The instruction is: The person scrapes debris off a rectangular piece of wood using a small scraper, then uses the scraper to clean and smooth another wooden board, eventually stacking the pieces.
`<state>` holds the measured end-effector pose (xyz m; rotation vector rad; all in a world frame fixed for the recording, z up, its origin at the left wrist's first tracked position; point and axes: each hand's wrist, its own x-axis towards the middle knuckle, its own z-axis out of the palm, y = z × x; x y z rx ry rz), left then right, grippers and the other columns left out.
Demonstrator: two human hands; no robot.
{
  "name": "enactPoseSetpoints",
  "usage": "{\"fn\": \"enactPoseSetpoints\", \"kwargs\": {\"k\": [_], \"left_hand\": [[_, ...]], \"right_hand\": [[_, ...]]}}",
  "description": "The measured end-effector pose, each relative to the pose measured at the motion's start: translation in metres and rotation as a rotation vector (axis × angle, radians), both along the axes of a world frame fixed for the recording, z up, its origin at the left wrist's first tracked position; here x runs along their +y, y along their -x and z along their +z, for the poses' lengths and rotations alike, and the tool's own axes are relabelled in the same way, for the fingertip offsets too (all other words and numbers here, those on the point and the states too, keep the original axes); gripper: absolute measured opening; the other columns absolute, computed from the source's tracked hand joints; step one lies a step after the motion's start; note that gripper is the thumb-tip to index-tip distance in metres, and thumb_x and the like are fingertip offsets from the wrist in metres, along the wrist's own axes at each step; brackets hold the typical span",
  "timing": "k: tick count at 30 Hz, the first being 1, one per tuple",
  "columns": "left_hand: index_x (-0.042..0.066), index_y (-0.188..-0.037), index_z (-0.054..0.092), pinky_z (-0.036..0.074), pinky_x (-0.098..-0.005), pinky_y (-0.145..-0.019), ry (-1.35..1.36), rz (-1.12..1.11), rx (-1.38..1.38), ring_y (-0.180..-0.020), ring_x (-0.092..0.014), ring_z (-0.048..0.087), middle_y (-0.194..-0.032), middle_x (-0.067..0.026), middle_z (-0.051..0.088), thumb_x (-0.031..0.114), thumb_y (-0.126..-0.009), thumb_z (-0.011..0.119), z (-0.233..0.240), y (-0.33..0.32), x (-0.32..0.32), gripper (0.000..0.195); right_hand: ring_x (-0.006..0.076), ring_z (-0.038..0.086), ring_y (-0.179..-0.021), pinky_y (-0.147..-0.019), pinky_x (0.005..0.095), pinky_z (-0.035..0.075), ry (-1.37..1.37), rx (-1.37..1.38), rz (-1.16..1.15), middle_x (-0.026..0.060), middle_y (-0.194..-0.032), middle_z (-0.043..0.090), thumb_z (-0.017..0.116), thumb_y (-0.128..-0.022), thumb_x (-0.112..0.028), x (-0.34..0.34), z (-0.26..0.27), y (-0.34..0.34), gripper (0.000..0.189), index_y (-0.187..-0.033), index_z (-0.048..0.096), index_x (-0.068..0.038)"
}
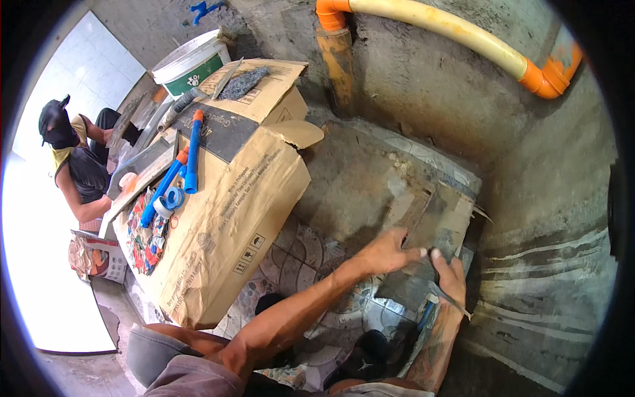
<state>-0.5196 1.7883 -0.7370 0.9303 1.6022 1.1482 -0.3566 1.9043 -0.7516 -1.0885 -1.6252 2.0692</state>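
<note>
My left hand [392,254] is on a worn, grey-brown flat sheet [443,218], its thumb pointing towards my other thumb. At the sheet's near right part, my right hand [450,278] grips the edge, thumb on top and the other fingers mostly hidden. Both thumb tips nearly meet near a small dark spot. The sheet's torn, ragged edges hang near my right wrist. Beneath and beyond it lies a dirty slab surface [347,173]. What the sheet is made of, I cannot tell.
To the left, a cardboard box [233,198] carries blue pipes [193,154], tape rolls [173,197], a rag mat [146,238] and steel wool [244,83]. A white bucket [191,62] stands behind. A co-worker [82,159] sits far left. An orange-and-cream pipe [446,27] runs along the concrete wall.
</note>
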Motion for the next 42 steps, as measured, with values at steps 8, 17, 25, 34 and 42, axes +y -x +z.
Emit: {"fn": "enactPoseSetpoints", "kwargs": {"k": [8, 17, 25, 34, 42], "left_hand": [[-0.005, -0.115, 0.059, 0.047, -0.0301, -0.082, -0.136, 0.135, -0.298, -0.095, -0.013, 0.057, -0.106, -0.0083, 0.065, 0.021, -0.092, 0.064, 0.034, 0.025, -0.006, 0.035], [-0.002, -0.120, 0.056, 0.050, -0.0359, -0.090, -0.035, 0.325, -0.762, -0.101, -0.022, 0.062, -0.108, -0.0133, 0.065, 0.024, -0.084, 0.072, -0.004, 0.058, -0.029, 0.048], [-0.002, -0.128, 0.050, 0.047, -0.0373, -0.092, 0.149, 0.347, -0.641, -0.108, -0.025, 0.057, -0.121, -0.0124, 0.059, 0.029, -0.084, 0.070, -0.080, 0.087, -0.075, 0.057], [-0.005, -0.116, 0.060, 0.044, -0.0331, -0.090, 0.164, 0.406, -0.028, -0.099, -0.019, 0.058, -0.110, -0.0078, 0.065, 0.020, -0.087, 0.064, -0.073, 0.081, -0.059, 0.038], [-0.007, -0.115, 0.056, 0.047, -0.0411, -0.087, 0.116, 0.520, 0.411, -0.098, -0.039, 0.064, -0.098, -0.0274, 0.066, 0.017, -0.087, 0.056, -0.113, 0.054, -0.030, 0.037]], "right_hand": [[0.0167, 0.057, -0.075, -0.068, 0.0280, 0.048, 0.297, 0.036, -0.372, 0.0089, -0.093, 0.061, 0.057, -0.089, -0.056, 0.031, -0.045, -0.012, 0.064, -0.114, 0.058, 0.003], [0.0235, 0.065, -0.096, -0.083, 0.0360, 0.053, 0.456, 0.297, -0.347, 0.0118, -0.112, 0.064, 0.062, -0.093, -0.023, 0.033, -0.088, -0.038, 0.036, -0.119, 0.057, 0.001], [0.0235, 0.064, -0.097, -0.082, 0.0344, 0.054, 0.452, 0.259, -0.203, 0.0120, -0.113, 0.062, 0.059, -0.090, -0.010, 0.030, -0.081, -0.042, 0.035, -0.124, 0.054, 0.000], [0.0157, 0.056, -0.103, -0.090, 0.0245, 0.042, -0.164, -0.172, -0.025, 0.0086, -0.116, 0.061, 0.047, -0.090, 0.003, 0.009, -0.064, -0.013, 0.041, -0.130, 0.050, 0.002], [0.0174, 0.056, -0.102, -0.091, 0.0267, 0.041, -0.275, -0.027, -0.080, 0.0099, -0.117, 0.060, 0.046, -0.091, 0.000, -0.012, -0.029, 0.016, 0.039, -0.129, 0.049, 0.002]]}}
